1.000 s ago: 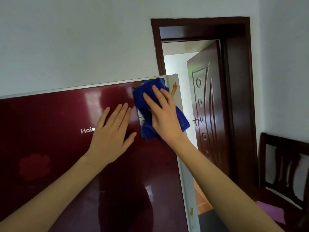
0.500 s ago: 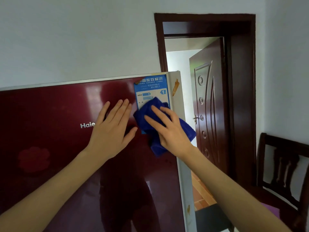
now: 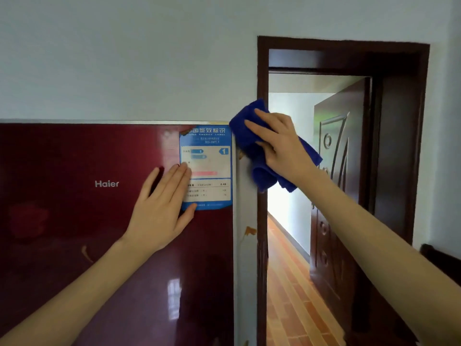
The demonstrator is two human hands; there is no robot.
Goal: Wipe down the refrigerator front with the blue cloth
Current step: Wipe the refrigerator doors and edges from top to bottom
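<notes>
Right hand (image 3: 282,146) presses the blue cloth (image 3: 249,136) flat-fingered against the refrigerator's (image 3: 74,245) top right corner, left hand (image 3: 159,213) flat on its front, both grips released.

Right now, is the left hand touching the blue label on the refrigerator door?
Touching. The head view shows the left hand lying flat on the refrigerator door, with its fingertips and thumb overlapping the left edge of the label.

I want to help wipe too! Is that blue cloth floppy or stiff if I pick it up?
Probably floppy: the blue cloth bunches in soft folds and droops below the right hand. It seems light, since that flat hand alone pins it against the refrigerator. It looks fuzzy, so probably not slippery.
</notes>
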